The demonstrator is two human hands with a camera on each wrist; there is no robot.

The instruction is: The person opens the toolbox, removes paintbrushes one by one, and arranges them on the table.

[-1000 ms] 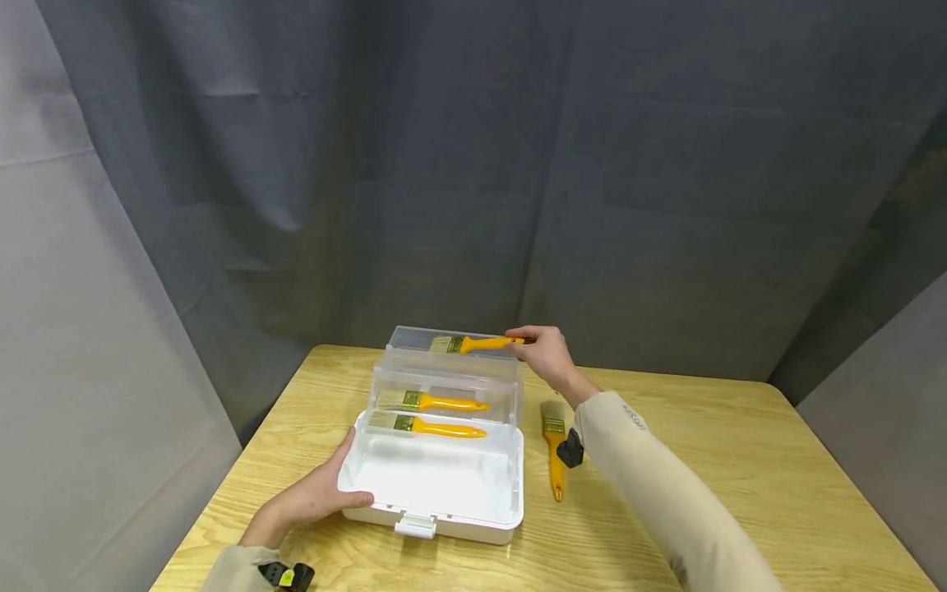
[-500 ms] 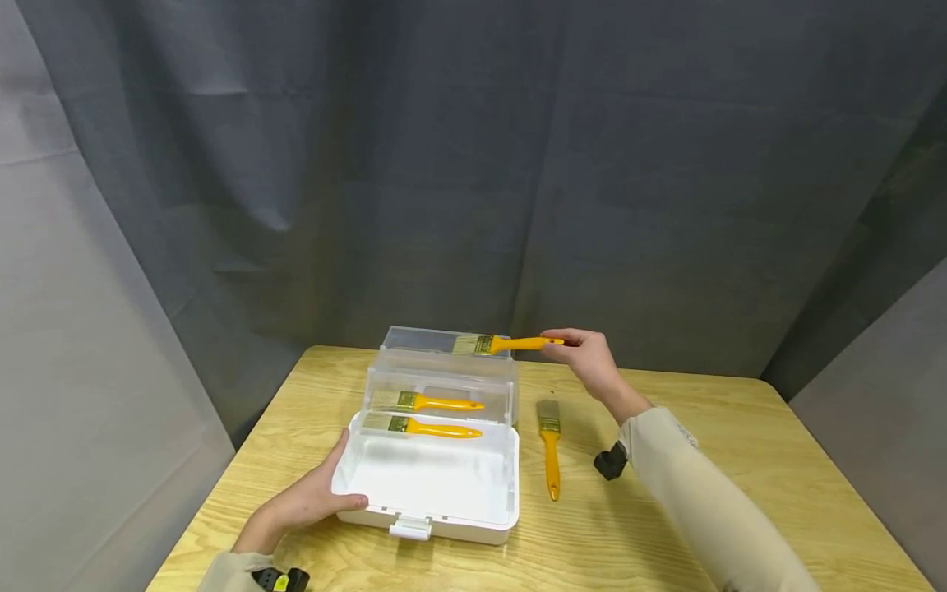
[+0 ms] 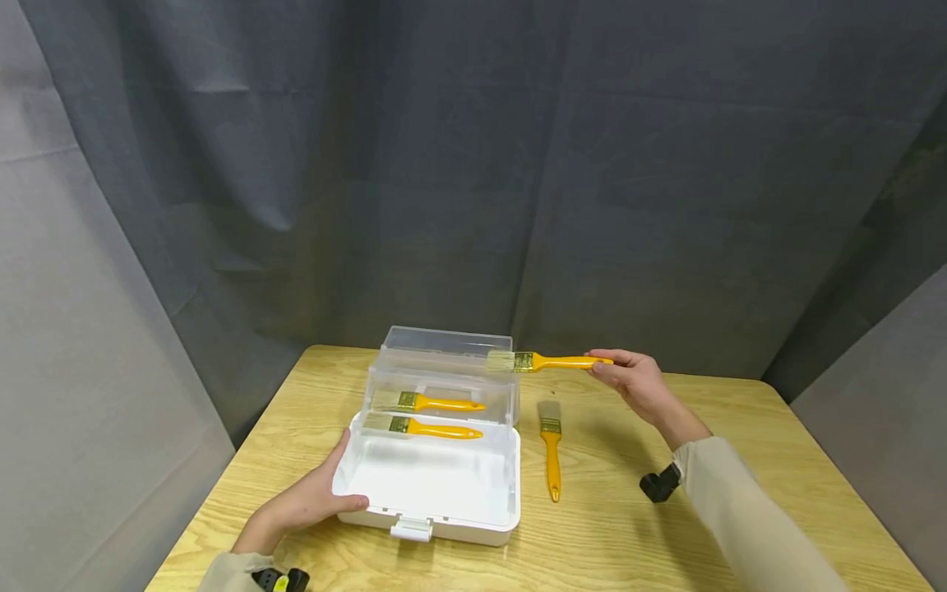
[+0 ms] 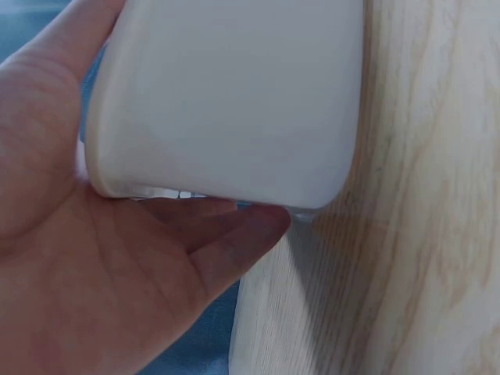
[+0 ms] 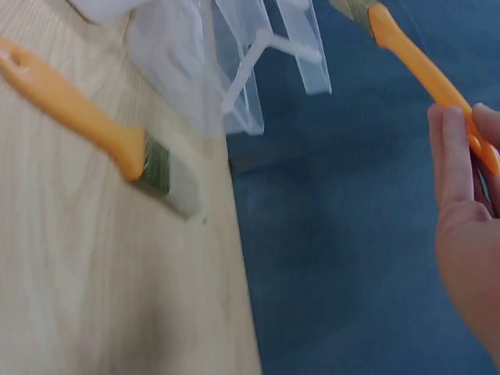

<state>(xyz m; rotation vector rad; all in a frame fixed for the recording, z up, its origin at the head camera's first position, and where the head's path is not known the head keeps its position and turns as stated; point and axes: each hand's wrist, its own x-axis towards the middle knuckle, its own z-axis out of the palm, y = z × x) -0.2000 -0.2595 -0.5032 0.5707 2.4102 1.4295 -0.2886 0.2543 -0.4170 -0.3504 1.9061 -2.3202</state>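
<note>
- At two o'clock from the white box, the right hand pinches the paintbrush by its handle end.
- Best kept level, bristles off the clear trays.
- At nine o'clock, the left hand grips the white box; steady pressure should help.

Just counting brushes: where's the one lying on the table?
In the head view, the loose brush lies right of the white box and left of the right hand, bristles toward the dark backdrop.

Narrow gap between box and table brush, trays behind
</note>
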